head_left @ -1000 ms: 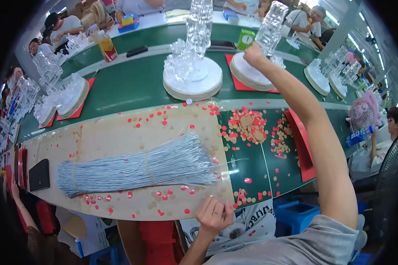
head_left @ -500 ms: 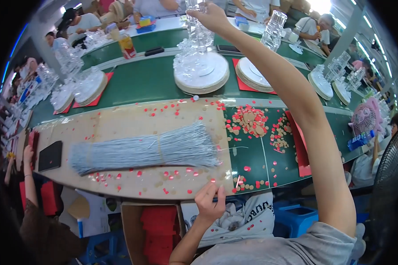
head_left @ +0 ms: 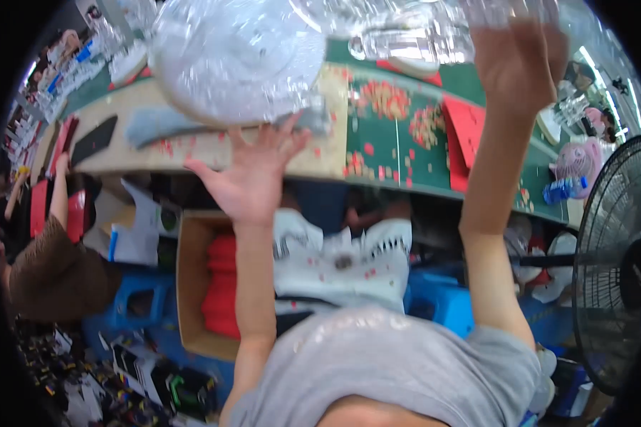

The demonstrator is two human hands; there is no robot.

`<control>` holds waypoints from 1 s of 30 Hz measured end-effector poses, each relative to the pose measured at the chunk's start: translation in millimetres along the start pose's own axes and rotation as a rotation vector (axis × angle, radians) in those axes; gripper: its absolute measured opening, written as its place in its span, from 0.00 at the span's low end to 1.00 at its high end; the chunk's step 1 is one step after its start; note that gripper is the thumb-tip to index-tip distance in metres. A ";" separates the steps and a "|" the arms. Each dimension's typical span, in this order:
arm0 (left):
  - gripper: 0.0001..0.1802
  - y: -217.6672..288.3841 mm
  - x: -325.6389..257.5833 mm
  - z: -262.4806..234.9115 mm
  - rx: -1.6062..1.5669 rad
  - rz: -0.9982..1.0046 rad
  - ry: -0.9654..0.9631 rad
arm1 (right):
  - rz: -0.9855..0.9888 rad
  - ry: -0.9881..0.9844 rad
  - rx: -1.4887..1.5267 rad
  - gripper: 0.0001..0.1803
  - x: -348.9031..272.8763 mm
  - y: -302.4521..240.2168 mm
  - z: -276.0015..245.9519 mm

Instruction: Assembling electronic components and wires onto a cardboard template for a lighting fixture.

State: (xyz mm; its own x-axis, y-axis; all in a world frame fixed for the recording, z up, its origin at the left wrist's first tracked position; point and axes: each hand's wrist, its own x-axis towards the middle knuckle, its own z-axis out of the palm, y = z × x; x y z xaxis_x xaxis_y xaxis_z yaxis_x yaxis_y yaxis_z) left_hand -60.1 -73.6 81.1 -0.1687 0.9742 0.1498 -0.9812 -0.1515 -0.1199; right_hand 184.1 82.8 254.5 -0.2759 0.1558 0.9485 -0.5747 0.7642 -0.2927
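Clear plastic tower (head_left: 417, 41) tipped sideways above the green worktable (head_left: 421, 165)
Right hand (head_left: 518, 65) grips its far end, fingers blurry; left hand (head_left: 253, 167) is splayed wide under the round base's (head_left: 238, 60) rim, can't tell if touching, palm overlapping the table's front edge, roomy gap between the forearms

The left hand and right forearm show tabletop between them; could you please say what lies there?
The head view shows red and tan discs, then red card, between the left hand and right forearm.
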 end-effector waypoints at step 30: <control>0.26 0.3 -195.7 -78.4 1.557 0.233 0.068 | 1.276 0.097 -0.297 0.33 -508.4 -79.5 156.3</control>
State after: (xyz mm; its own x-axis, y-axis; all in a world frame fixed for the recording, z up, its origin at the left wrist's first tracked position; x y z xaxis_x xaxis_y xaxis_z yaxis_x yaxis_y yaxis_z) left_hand -19.9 -251.2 -25.2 -0.3619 0.9046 0.2253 -0.0726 -0.2683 0.9606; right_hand 249.6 -155.0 -223.4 -0.4324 0.9011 0.0341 0.2418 0.1523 -0.9583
